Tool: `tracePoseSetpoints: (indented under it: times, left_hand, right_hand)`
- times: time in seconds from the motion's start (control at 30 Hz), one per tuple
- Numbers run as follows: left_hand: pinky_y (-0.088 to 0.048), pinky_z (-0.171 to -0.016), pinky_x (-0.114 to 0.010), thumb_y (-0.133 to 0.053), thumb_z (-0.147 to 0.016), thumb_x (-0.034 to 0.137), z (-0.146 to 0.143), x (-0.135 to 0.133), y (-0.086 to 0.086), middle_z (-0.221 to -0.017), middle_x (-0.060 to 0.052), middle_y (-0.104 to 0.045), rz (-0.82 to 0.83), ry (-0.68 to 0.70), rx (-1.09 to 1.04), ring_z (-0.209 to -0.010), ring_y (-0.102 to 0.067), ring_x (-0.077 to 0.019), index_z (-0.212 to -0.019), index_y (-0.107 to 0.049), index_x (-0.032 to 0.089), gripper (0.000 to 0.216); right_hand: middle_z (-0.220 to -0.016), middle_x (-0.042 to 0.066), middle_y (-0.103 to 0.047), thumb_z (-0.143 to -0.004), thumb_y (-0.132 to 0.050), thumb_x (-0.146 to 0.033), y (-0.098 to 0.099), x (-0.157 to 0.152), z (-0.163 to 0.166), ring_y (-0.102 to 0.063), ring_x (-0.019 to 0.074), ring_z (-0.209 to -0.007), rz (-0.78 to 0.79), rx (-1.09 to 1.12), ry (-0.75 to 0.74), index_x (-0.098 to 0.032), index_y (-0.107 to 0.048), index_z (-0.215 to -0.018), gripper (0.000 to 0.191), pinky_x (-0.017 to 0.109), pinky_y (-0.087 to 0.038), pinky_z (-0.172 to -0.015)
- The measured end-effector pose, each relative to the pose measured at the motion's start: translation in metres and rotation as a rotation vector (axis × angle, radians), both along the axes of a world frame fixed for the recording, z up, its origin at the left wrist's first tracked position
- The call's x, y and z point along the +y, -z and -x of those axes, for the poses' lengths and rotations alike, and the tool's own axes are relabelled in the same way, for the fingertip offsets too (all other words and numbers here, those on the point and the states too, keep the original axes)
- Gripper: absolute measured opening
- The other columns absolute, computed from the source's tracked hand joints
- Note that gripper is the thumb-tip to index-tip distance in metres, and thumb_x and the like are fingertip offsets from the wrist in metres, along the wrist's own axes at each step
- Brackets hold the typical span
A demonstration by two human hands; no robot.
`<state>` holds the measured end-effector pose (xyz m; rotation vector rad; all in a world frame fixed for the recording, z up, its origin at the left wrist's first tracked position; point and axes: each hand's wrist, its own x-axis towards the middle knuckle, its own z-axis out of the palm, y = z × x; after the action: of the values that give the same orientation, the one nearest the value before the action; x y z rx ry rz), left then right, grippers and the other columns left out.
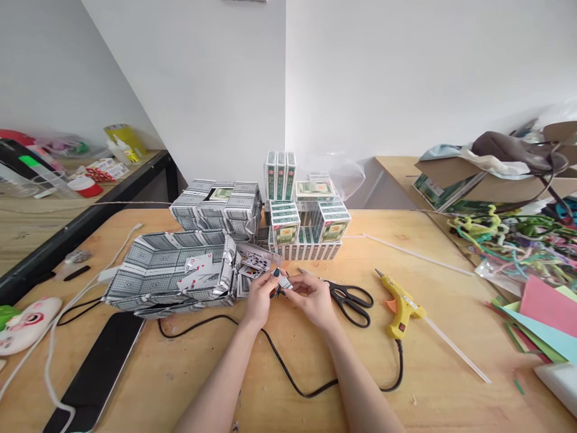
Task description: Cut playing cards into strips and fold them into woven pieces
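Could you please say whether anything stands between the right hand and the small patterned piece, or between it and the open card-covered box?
Nothing visible separates the right hand from the small patterned piece, which it touches. Toward the open card-covered box, the left hand and loose cards are between.

No legible lettering or numbers

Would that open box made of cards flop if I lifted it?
The box might bend a bit, because its edges look uneven and creased. It is probably light for its size, as its walls look thin and papery. The loose cards inside would likely slide if you tipped it.
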<state>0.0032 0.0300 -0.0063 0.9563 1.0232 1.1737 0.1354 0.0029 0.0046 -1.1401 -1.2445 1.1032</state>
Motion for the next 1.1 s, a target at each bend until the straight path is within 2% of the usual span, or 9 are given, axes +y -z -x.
tracePoseSetpoints:
  times: [0.13, 0.27, 0.37, 0.47, 0.57, 0.67, 0.83, 0.97, 1.1]
  left_hand:
    - [-0.032, -0.054, -0.021, -0.062, -0.069, 0.037, 0.002, 0.001, 0.001, -0.06, 0.0, -0.054, 0.033, 0.004, -0.026, -0.058, -0.045, -0.0103, -0.081, -0.068, 0.014, 0.027]
    - [-0.036, -0.056, -0.022, -0.062, -0.069, 0.038, -0.002, -0.001, -0.006, -0.067, -0.001, -0.059, 0.056, 0.036, -0.092, -0.061, -0.049, -0.0113, -0.088, -0.067, 0.014, 0.031]
    - [-0.04, -0.067, -0.024, -0.065, -0.068, 0.033, -0.006, -0.003, -0.013, -0.085, -0.004, -0.064, 0.025, 0.062, -0.154, -0.076, -0.055, -0.0146, -0.092, -0.066, 0.016, 0.029]
    - [-0.039, -0.081, -0.027, -0.065, -0.068, 0.026, -0.007, -0.004, -0.017, -0.099, -0.006, -0.064, -0.002, 0.072, -0.223, -0.095, -0.054, -0.0184, -0.096, -0.066, 0.018, 0.029]
    - [-0.041, -0.081, -0.03, -0.065, -0.069, 0.023, -0.007, -0.006, -0.021, -0.097, -0.007, -0.065, 0.023, 0.092, -0.327, -0.096, -0.055, -0.0196, -0.106, -0.061, 0.021, 0.037]
    - [-0.044, -0.075, -0.03, -0.067, -0.066, 0.021, -0.007, -0.007, -0.023, -0.089, -0.004, -0.066, 0.033, 0.073, -0.379, -0.09, -0.059, -0.0191, -0.104, -0.061, 0.023, 0.038]
    - [-0.044, -0.079, -0.031, -0.067, -0.066, 0.024, -0.006, -0.005, -0.02, -0.088, -0.004, -0.067, 0.003, 0.047, -0.242, -0.089, -0.059, -0.02, -0.092, -0.066, 0.019, 0.027]
    - [-0.044, -0.081, -0.033, -0.067, -0.066, 0.029, -0.007, -0.006, -0.016, -0.096, -0.006, -0.066, 0.0, 0.038, -0.108, -0.094, -0.058, -0.0221, -0.102, -0.064, 0.019, 0.038]
    - [-0.044, -0.078, -0.033, -0.067, -0.066, 0.029, -0.013, -0.009, -0.015, -0.097, -0.007, -0.067, 0.059, 0.054, -0.171, -0.095, -0.058, -0.0224, -0.111, -0.059, 0.02, 0.047]
  right_hand:
    - [-0.065, 0.004, -0.066, -0.066, -0.069, -0.026, -0.001, -0.002, 0.004, -0.06, 0.0156, -0.055, 0.058, 0.071, -0.01, -0.015, -0.065, -0.078, 0.018, 0.025, -0.048, -0.05]
    - [-0.061, 0.003, -0.066, -0.065, -0.07, -0.026, -0.001, -0.001, 0.003, -0.061, 0.0158, -0.053, 0.115, 0.21, -0.02, -0.015, -0.063, -0.078, 0.018, 0.026, -0.048, -0.051]
    - [-0.062, 0.003, -0.067, -0.065, -0.07, -0.026, -0.002, 0.0, 0.001, -0.063, 0.0168, -0.055, 0.118, 0.251, -0.025, -0.014, -0.064, -0.08, 0.02, 0.029, -0.051, -0.056]
    - [-0.063, 0.002, -0.067, -0.064, -0.071, -0.027, -0.005, 0.0, 0.0, -0.064, 0.0173, -0.055, 0.126, 0.276, -0.02, -0.015, -0.065, -0.081, 0.022, 0.03, -0.052, -0.058]
    - [-0.066, 0.003, -0.068, -0.064, -0.071, -0.027, -0.008, 0.0, 0.0, -0.065, 0.0177, -0.055, 0.147, 0.33, -0.036, -0.014, -0.064, -0.08, 0.022, 0.032, -0.054, -0.058]
    - [-0.066, 0.004, -0.068, -0.064, -0.071, -0.028, -0.01, 0.001, -0.001, -0.065, 0.0182, -0.055, 0.186, 0.387, -0.101, -0.013, -0.063, -0.078, 0.022, 0.032, -0.056, -0.057]
    - [-0.065, 0.004, -0.068, -0.063, -0.073, -0.028, -0.005, 0.005, -0.002, -0.067, 0.0185, -0.057, 0.276, 0.51, -0.173, -0.013, -0.06, -0.077, 0.025, 0.03, -0.057, -0.056]
    - [-0.064, 0.004, -0.068, -0.061, -0.074, -0.029, 0.001, 0.007, -0.003, -0.066, 0.0176, -0.052, 0.33, 0.565, -0.158, -0.013, -0.057, -0.073, 0.026, 0.028, -0.056, -0.051]
    - [-0.061, 0.005, -0.067, -0.061, -0.074, -0.03, 0.003, 0.008, -0.005, -0.065, 0.0165, -0.049, 0.35, 0.555, -0.148, -0.012, -0.056, -0.068, 0.026, 0.026, -0.055, -0.047]
